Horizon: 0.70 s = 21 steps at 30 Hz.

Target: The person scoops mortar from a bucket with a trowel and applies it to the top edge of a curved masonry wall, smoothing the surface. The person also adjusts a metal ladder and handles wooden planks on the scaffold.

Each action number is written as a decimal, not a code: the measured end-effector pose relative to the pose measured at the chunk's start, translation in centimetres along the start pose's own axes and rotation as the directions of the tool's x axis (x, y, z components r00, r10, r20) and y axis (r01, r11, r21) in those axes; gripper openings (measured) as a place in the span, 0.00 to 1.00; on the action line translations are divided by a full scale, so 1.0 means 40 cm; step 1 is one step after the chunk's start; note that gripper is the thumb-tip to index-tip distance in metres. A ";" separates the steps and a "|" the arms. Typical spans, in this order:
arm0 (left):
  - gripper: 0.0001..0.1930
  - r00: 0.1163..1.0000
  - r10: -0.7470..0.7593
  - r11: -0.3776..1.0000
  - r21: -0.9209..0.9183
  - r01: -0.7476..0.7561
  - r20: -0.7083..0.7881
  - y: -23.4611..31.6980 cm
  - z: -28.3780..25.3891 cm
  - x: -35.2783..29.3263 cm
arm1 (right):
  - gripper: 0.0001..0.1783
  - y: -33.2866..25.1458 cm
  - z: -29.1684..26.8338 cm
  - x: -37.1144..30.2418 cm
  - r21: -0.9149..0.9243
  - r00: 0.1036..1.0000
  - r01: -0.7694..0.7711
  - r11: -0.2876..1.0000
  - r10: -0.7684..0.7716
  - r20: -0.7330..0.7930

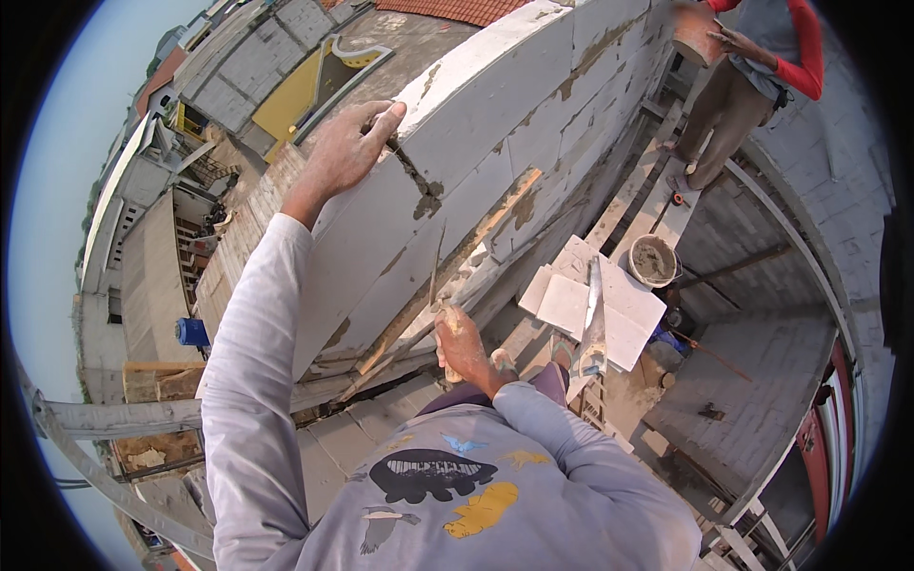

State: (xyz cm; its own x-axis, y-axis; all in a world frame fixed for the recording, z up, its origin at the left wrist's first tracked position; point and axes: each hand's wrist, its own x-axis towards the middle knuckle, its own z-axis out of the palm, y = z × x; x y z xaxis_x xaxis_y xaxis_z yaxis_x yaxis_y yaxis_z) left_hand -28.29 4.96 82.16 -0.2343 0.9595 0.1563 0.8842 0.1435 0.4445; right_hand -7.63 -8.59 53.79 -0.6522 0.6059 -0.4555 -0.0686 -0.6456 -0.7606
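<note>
My left hand (345,157) rests palm down on the top edge of a pale block wall (457,205), fingers apart; some fingertips are hidden. Next to it, grey mortar fills a joint in the wall face. Lower down, in front of my body, my right hand (464,350) is wrapped round the handle of what looks like a trowel (436,271). Its thin blade points up toward the wall and shows nearly edge-on. Behind that blade, a wooden strip (509,205) lies along the wall face.
Right of me, a long saw-like tool (595,309) lies on stacked pale blocks (636,303). Beyond stands a bucket of mortar (653,261) on planks (624,205). A red-sleeved person (752,81) there holds an orange bucket (695,40). Roofs lie far below, left of the wall.
</note>
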 end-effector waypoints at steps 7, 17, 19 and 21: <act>0.36 0.999 0.044 0.998 0.035 -0.043 -0.011 0.000 0.006 0.001 | 0.27 -0.284 -0.024 -0.054 -0.134 0.982 -0.090 0.987 0.110 0.152; 0.33 0.999 0.032 0.999 -0.004 -0.032 -0.007 -0.015 0.006 0.005 | 0.26 -0.375 -0.082 -0.127 -0.254 0.966 -0.091 0.963 0.147 0.211; 0.34 1.000 0.025 1.000 0.002 -0.025 0.002 0.003 -0.004 0.003 | 0.22 -0.355 -0.066 -0.106 -0.189 0.974 -0.117 0.975 0.149 0.168; 0.34 1.000 0.031 0.999 0.006 -0.031 0.001 0.010 -0.007 0.007 | 0.17 -0.355 -0.032 -0.093 -0.030 0.967 -0.125 0.992 0.129 0.220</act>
State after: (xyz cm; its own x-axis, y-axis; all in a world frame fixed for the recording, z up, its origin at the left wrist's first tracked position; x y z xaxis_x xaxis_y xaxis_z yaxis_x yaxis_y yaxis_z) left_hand -28.11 5.22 82.66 -0.2062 0.9638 0.1693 0.8936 0.1149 0.4339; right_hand -3.26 -1.10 65.69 -0.8058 0.4001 -0.4366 0.0366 -0.7022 -0.7110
